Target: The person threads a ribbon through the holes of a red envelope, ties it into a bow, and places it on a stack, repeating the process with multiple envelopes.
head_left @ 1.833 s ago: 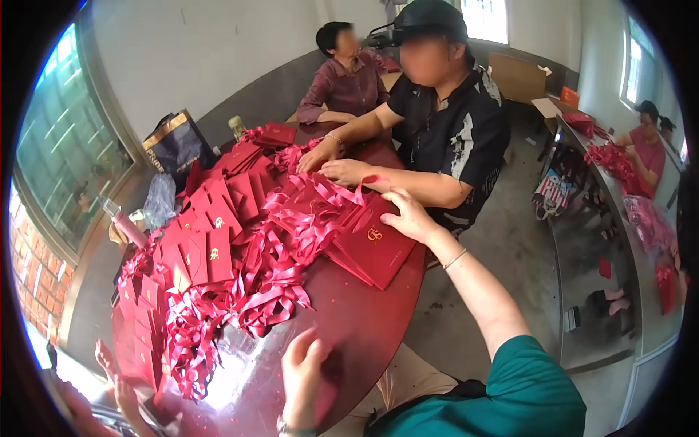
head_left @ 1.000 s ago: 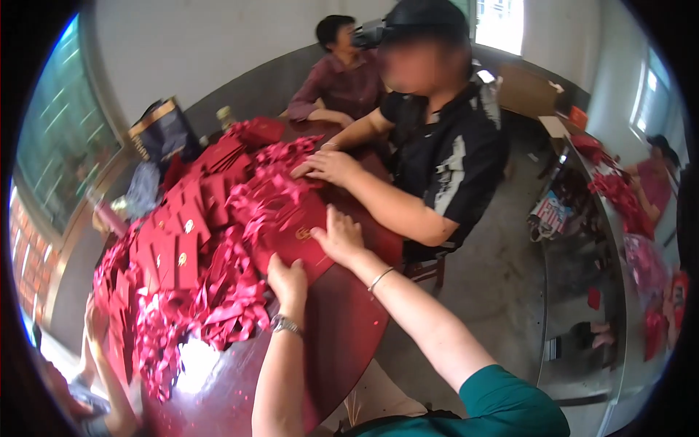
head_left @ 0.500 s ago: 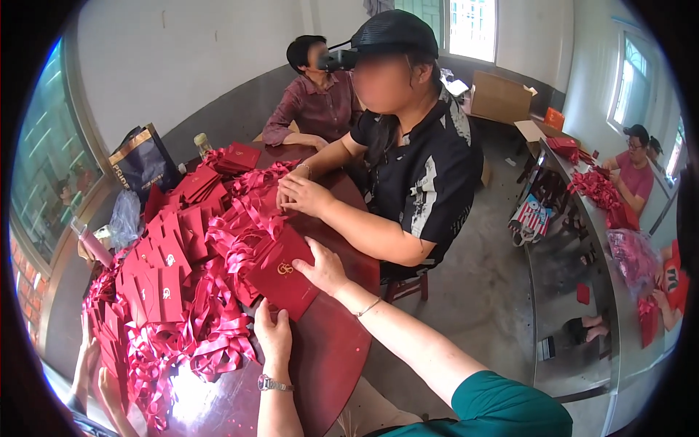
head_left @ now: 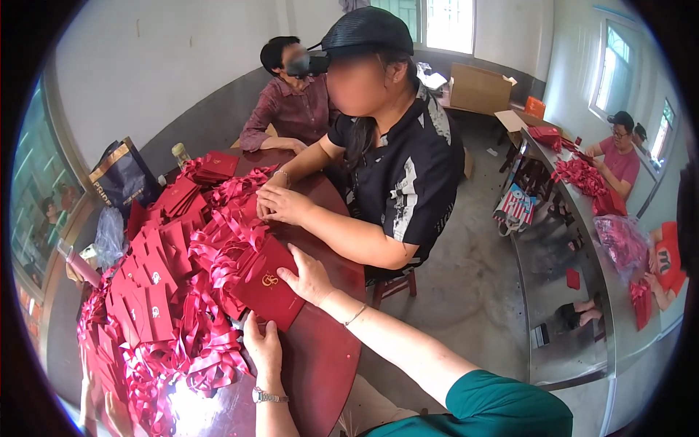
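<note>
At the right edge of a heaped pile, a stack of flat red paper bags (head_left: 271, 282) with a gold emblem leans between my two hands. My right hand (head_left: 309, 277), a thin bracelet on its wrist, grips the right edge, thumb across the front face. Lower down, my left hand (head_left: 263, 348), with a wristwatch, holds the bottom left corner; its fingers are partly hidden. Shiny red ribbons (head_left: 211, 320) trail from the bags across the dark red table (head_left: 320, 364). More red bags (head_left: 154, 309) stand in overlapping rows to the left.
Across the table sits a person in a black cap (head_left: 393, 146), hands clasped; another in a maroon shirt (head_left: 291, 109) sits behind. Someone else's hands (head_left: 109, 408) touch bags at lower left. A dark blue bag (head_left: 127, 175) stands far left. People work at a long table (head_left: 619, 320) on the right.
The whole view has shifted slightly, so the scene sits further left. Both my hands stay on the stack of red paper bags, with little other movement.
</note>
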Action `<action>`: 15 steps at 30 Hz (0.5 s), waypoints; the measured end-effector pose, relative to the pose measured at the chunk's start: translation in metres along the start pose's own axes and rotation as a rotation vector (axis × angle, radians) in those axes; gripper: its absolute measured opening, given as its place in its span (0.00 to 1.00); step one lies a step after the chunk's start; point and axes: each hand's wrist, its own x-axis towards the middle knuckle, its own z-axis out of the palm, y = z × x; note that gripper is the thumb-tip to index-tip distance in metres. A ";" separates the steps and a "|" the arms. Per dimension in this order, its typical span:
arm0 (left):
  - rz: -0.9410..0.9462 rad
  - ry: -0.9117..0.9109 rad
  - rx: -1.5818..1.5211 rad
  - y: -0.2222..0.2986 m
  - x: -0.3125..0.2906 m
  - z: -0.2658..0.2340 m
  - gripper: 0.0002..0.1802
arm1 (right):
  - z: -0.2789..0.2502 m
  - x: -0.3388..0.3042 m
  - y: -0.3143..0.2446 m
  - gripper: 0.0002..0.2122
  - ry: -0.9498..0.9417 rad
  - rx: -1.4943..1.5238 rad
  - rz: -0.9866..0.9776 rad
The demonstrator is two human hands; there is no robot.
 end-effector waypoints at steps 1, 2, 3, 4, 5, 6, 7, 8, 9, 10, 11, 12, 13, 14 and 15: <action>0.002 0.002 0.010 0.001 -0.001 0.001 0.25 | -0.001 -0.001 -0.001 0.30 -0.002 -0.032 -0.017; 0.001 0.008 0.021 0.003 -0.003 -0.001 0.26 | -0.002 -0.002 -0.004 0.30 -0.008 -0.060 -0.035; -0.009 0.015 0.021 0.000 -0.003 -0.002 0.26 | -0.002 -0.004 -0.007 0.30 -0.020 -0.058 -0.036; -0.007 0.035 0.019 -0.008 -0.003 -0.002 0.26 | -0.003 -0.004 -0.009 0.31 -0.022 -0.073 -0.066; -0.008 0.065 0.021 -0.018 -0.001 -0.004 0.27 | -0.001 -0.003 -0.015 0.32 -0.029 -0.079 -0.103; -0.026 0.090 0.025 -0.029 0.003 -0.002 0.27 | 0.002 -0.002 -0.017 0.33 -0.023 -0.023 -0.162; 0.115 0.158 0.102 -0.043 0.008 0.000 0.26 | 0.007 -0.002 -0.016 0.34 -0.019 -0.058 -0.183; 0.245 0.217 0.187 -0.053 0.009 0.001 0.25 | 0.010 -0.003 -0.011 0.34 -0.021 -0.093 -0.199; 0.257 0.199 0.204 -0.047 0.008 -0.001 0.27 | 0.013 -0.002 -0.008 0.35 -0.029 -0.105 -0.187; 0.267 0.182 0.224 -0.040 0.010 0.002 0.28 | 0.014 0.000 -0.003 0.36 -0.040 -0.114 -0.176; 0.189 0.141 0.194 -0.023 0.010 0.007 0.29 | 0.007 0.002 0.003 0.35 0.007 -0.140 -0.196; 0.110 0.118 0.171 -0.008 0.008 0.006 0.29 | 0.004 0.004 0.003 0.35 0.051 -0.147 -0.222; 0.069 0.139 0.137 -0.009 0.009 0.002 0.29 | 0.007 0.004 -0.003 0.34 0.087 -0.150 -0.253; 0.039 0.159 0.102 -0.015 0.008 -0.004 0.29 | 0.010 0.003 -0.010 0.33 0.133 -0.152 -0.284; 0.027 0.163 0.091 -0.005 0.001 -0.002 0.28 | 0.003 0.004 -0.012 0.32 0.162 -0.155 -0.322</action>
